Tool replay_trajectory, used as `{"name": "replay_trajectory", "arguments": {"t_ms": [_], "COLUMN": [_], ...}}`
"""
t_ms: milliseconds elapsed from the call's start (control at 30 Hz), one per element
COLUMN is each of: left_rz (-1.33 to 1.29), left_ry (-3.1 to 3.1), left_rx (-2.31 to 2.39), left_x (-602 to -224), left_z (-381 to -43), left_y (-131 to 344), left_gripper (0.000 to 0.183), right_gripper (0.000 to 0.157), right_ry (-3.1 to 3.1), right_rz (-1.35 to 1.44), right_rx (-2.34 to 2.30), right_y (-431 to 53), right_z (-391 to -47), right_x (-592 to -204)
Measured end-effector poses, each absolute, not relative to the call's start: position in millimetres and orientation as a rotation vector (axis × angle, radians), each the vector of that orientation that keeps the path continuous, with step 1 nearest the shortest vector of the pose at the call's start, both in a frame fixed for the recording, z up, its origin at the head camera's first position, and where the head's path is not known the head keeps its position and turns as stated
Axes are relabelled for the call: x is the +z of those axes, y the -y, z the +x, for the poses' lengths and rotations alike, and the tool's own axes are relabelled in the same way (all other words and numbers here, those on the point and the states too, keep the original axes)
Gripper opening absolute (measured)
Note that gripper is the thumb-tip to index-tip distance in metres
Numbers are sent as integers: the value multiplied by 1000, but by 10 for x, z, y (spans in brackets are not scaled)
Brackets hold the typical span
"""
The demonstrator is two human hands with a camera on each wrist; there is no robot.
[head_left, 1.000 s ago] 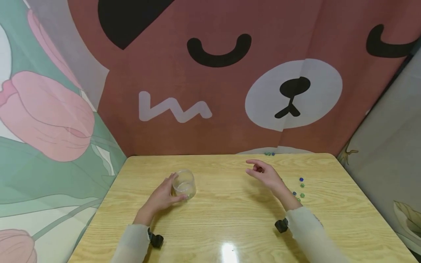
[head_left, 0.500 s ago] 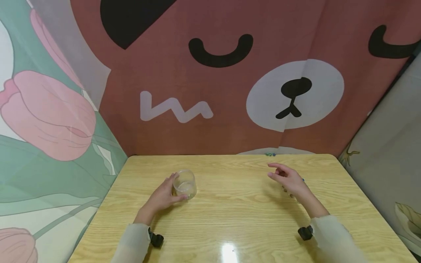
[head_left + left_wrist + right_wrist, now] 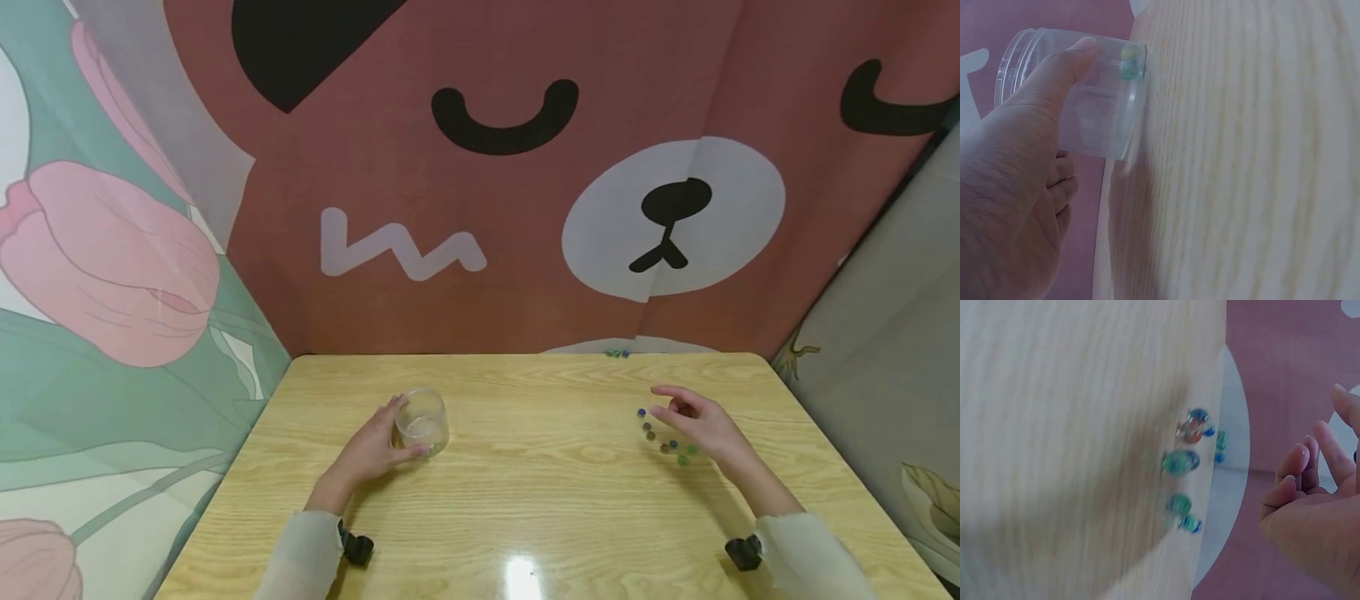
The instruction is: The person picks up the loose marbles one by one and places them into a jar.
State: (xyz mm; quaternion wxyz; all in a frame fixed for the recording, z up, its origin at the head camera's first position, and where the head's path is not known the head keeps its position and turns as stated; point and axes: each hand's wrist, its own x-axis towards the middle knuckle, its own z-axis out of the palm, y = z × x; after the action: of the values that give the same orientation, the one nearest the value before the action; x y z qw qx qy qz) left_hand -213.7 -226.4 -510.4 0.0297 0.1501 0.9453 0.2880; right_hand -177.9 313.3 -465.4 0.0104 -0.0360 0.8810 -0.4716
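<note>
A clear plastic jar (image 3: 426, 423) stands upright on the left part of the table. My left hand (image 3: 367, 450) holds its side, with the thumb laid along the wall. Low inside the jar, a few greenish marbles (image 3: 1129, 62) show through in the left wrist view. Over on the right, my right hand (image 3: 708, 431) hovers above the table, thumb and forefinger apart and the others loosely bent, with nothing seen between them. Close by lie several loose marbles: a blue marble (image 3: 641, 412), brown ones such as this marble (image 3: 650, 436), and green ones including this marble (image 3: 682, 460). The hand may cover others.
Several small marbles (image 3: 617, 353) sit at the back edge of the wooden table (image 3: 525, 475), against the bear-print curtain (image 3: 517, 308). Printed cloth also hangs at the left and right sides. A small black camera (image 3: 357, 550) is strapped to each wrist.
My right hand has moved rightward, and slightly toward me, from the table's middle to beside the loose marbles, uncovering those on the left. My left hand and the jar have stayed put.
</note>
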Motion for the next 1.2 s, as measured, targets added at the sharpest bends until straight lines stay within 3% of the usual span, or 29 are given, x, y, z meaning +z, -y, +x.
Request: {"name": "replay_trajectory", "arguments": {"t_ms": [667, 1200], "left_rz": [464, 463], "left_ry": [-2916, -2917], "left_rx": [879, 887], "left_x": [-5111, -5099], "left_z": [-2140, -2155], "left_y": [2265, 2264], "left_gripper": [106, 105], "right_gripper": [63, 64], "right_ry": [-2796, -2722], "right_rz": [-6, 65], "right_rx": [-1246, -1294], "right_y": [-3623, -3739], "right_z": [-1512, -1437], "right_x": [-4904, -4996]}}
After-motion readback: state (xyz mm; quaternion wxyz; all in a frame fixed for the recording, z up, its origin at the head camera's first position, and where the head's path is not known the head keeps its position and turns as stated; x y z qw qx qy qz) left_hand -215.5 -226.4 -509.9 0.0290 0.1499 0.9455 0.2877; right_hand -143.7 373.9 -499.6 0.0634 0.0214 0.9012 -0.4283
